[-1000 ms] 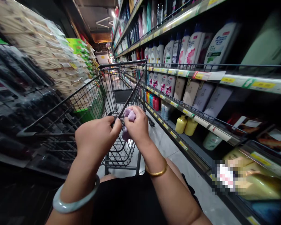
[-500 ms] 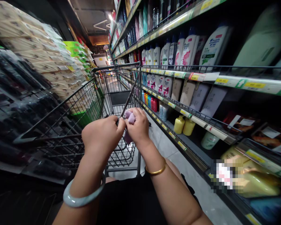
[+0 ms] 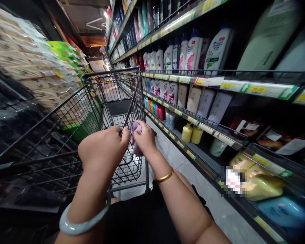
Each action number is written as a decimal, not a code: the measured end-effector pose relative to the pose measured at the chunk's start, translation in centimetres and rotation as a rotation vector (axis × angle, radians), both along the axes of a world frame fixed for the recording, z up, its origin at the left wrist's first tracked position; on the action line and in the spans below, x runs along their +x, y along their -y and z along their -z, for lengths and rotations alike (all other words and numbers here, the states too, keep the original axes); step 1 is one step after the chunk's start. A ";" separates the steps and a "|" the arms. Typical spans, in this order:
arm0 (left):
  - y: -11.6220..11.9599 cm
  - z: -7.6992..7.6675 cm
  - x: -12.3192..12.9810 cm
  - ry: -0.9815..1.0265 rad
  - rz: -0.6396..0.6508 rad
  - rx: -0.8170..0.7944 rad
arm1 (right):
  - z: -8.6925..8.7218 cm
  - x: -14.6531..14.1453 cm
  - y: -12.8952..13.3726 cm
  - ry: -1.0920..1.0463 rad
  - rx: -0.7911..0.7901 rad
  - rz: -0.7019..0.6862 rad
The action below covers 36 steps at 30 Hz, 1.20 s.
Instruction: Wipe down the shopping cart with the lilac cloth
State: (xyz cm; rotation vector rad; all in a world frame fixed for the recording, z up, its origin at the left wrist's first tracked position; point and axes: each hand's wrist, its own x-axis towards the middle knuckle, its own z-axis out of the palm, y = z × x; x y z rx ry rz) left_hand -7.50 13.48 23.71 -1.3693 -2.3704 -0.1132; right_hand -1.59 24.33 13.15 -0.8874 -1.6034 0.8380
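Note:
A dark wire shopping cart (image 3: pixel 119 107) stands in front of me. My left hand (image 3: pixel 101 147) is closed around the near end of its right-hand top rail (image 3: pixel 129 112), thumb pressed along the bar. A crumpled light-purple cloth (image 3: pixel 135 145) is bunched in my right hand (image 3: pixel 146 138), just right of that rail. Folds of it hang below the fingers. Whether the cloth touches the metal, I cannot tell. The cart's basket shows wire mesh beneath both hands.
Shelves on the right carry shampoo bottles (image 3: pixel 193 51), yellow bottles (image 3: pixel 187 132) and price-tag rails (image 3: pixel 259 88). Left of the cart rise stacked beige packages (image 3: pixel 40 74) and a green bin (image 3: pixel 78 130). Grey tiled floor (image 3: pixel 179 162) runs between cart and shelves.
The whole view has shifted, so cart and shelves sit further left. My right hand has turned slightly, and more of the purple cloth shows. My left hand keeps its hold on the rail.

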 end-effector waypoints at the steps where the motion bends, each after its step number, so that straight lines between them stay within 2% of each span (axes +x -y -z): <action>1: -0.1 0.0 0.1 0.001 0.000 0.001 | 0.3 0.0 -0.2 0.030 -0.045 0.012; 3: -0.2 0.0 0.2 0.002 -0.001 0.009 | 0.0 0.2 -0.1 0.024 -0.012 0.048; 7: -0.5 0.0 0.4 -0.010 0.010 0.020 | -2.3 1.2 1.3 -0.127 0.259 0.088; 9: -0.6 0.0 0.5 -0.005 0.015 0.017 | -2.3 1.3 1.2 -0.094 0.288 0.099; 11: -0.8 0.0 0.7 -0.001 0.016 0.019 | -1.1 1.0 0.4 0.066 0.205 0.113; 13: -1.0 0.0 0.9 0.002 0.012 0.028 | 0.5 0.7 -0.7 0.236 0.011 0.097; 15: -1.2 0.0 1.0 0.007 0.005 0.036 | 1.2 0.6 -1.4 0.270 -0.124 0.074; 17: -1.5 0.0 1.2 0.010 0.009 0.033 | 0.5 0.8 -1.3 0.148 -0.058 0.081; 20: -2.0 0.0 1.3 0.006 0.032 0.038 | -1.7 1.5 -0.4 -0.097 0.177 0.087; 22: -2.3 0.1 1.4 0.008 0.042 0.045 | -2.3 1.7 -0.2 -0.177 0.214 0.081; 24: -2.6 0.1 1.6 0.014 0.041 0.048 | -1.5 1.6 -0.6 -0.142 0.124 0.073; 27: -3.0 0.2 1.8 0.017 0.034 0.049 | 0.5 1.2 -1.8 -0.003 -0.183 0.019; 29: -3.3 0.3 1.8 0.009 0.032 0.058 | 0.8 1.3 -2.2 -0.009 -0.276 0.011; 30: -3.4 0.4 1.9 0.003 0.035 0.062 | 0.4 1.4 -2.3 -0.055 -0.245 0.026; 34: -3.8 0.5 1.9 -0.012 0.052 0.070 | -1.5 2.1 -2.0 -0.233 0.100 0.051; 36: -4.0 0.5 1.9 -0.016 0.052 0.071 | -1.1 2.2 -2.3 -0.188 0.134 0.004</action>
